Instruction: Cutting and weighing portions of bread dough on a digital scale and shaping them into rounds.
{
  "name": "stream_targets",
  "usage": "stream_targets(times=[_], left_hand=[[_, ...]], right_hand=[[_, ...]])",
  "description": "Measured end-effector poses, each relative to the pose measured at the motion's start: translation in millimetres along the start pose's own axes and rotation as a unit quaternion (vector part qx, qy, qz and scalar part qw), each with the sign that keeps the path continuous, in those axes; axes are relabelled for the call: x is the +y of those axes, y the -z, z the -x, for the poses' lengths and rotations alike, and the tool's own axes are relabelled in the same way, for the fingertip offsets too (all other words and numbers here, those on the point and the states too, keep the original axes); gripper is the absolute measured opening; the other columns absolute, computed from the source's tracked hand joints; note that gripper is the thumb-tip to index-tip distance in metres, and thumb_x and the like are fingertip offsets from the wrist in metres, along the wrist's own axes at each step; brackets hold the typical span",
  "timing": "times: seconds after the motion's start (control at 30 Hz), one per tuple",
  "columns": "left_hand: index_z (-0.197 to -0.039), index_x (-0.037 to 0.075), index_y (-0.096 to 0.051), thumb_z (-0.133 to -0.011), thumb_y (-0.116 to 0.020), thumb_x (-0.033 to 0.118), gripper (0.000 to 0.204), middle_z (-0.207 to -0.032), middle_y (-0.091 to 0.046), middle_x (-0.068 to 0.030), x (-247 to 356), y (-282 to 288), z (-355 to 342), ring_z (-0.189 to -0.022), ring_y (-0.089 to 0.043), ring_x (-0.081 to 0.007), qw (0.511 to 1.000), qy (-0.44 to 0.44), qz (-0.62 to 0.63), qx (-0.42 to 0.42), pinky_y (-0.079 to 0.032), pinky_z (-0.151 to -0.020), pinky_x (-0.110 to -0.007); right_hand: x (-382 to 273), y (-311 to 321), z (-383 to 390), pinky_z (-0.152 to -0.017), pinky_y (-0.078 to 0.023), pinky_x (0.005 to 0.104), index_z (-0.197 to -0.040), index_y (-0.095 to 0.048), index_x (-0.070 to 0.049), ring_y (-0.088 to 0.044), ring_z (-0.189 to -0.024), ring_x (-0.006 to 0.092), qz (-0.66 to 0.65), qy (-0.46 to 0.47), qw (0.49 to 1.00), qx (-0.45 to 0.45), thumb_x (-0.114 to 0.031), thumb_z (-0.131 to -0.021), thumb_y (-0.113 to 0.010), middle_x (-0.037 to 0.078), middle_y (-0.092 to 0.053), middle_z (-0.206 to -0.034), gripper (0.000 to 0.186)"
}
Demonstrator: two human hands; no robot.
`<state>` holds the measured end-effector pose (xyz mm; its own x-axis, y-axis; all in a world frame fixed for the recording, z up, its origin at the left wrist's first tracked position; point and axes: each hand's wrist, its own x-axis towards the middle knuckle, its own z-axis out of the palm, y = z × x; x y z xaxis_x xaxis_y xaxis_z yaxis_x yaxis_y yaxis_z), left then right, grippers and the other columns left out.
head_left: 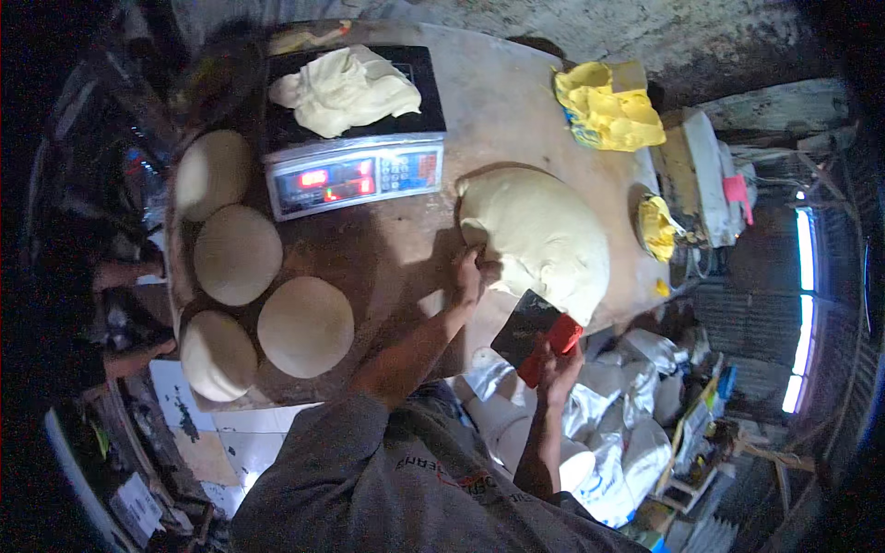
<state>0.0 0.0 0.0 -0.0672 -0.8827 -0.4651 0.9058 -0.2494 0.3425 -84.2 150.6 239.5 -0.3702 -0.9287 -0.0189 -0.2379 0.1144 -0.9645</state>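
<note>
A large pale dough mass [535, 221] rests on the wooden worktable [415, 346]. My left hand [475, 275] is closed on the lower-left edge of this dough, its fingertips partly hidden. Just below the dough, my right hand [559, 364] grips a dark, flat scraper [516, 327] by its red handle, the blade tilted near the dough's lower edge. Above my left hand stands a digital scale [355, 175] with a lump of dough [346, 92] on its black platform.
Several round dough portions [304, 327] sit at the table's left. Yellow fat [608, 106] lies at the back right, a smaller container of it [656, 226] at the right edge. White sacks [627, 433] are below right. Another person's bare limbs [134, 359] show beyond the left edge.
</note>
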Motion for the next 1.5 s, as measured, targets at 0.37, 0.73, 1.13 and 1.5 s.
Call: stream_targets(times=[0.37,0.73,1.13,1.5], left_hand=[[-0.091,-0.002,-0.063,-0.077,-0.060,0.005,0.016,-0.073,-0.063,-0.0065,138.5,-3.7,86.0,-0.060,-0.056,-0.0108,0.947,0.002,-0.308,-0.087,-0.045,-0.055,-0.024],[-0.123,0.002,-0.042,-0.083,-0.054,0.025,0.048,-0.130,-0.037,-0.0144,393.3,-93.6,64.0,-0.118,-0.036,-0.0237,0.745,-0.468,-0.472,0.051,-0.028,-0.097,-0.033],[-0.067,0.006,-0.061,-0.075,-0.058,0.025,0.021,-0.063,-0.058,-0.0133,368.5,-111.7,-33.7,-0.061,-0.055,-0.0340,0.403,-0.697,-0.577,0.140,-0.043,-0.058,-0.044],[-0.135,0.006,-0.021,-0.090,-0.024,0.046,0.060,-0.140,-0.015,-0.0174,5.3,-80.7,7.7,-0.129,-0.017,-0.0313,0.739,-0.280,-0.570,0.225,-0.012,-0.106,-0.040]], right_hand=[[47.5,-104.6,-57.4,-0.078,-0.042,0.0256,-0.108,-0.052,0.003,-0.053,-0.085,0.0128,0.030,0.081,0.995,-0.051,-0.001,-0.074,-0.062,0.006,-0.059,-0.092,0.036],[-40.0,-124.0,-52.6,-0.060,-0.042,0.0253,-0.093,-0.052,-0.003,-0.050,-0.067,0.0114,-0.085,-0.020,0.985,0.147,-0.007,-0.074,-0.066,0.002,-0.054,-0.080,0.023],[33.1,11.6,-20.2,-0.063,-0.040,0.0244,-0.091,-0.051,-0.001,-0.048,-0.068,0.0121,-0.084,-0.020,0.982,0.166,-0.011,-0.074,-0.068,0.003,-0.054,-0.079,0.025],[43.1,203.0,-38.6,-0.060,-0.045,0.0263,-0.093,-0.049,0.000,-0.051,-0.063,0.0115,-0.155,-0.011,0.970,0.186,-0.005,-0.075,-0.066,0.003,-0.055,-0.076,0.025]])
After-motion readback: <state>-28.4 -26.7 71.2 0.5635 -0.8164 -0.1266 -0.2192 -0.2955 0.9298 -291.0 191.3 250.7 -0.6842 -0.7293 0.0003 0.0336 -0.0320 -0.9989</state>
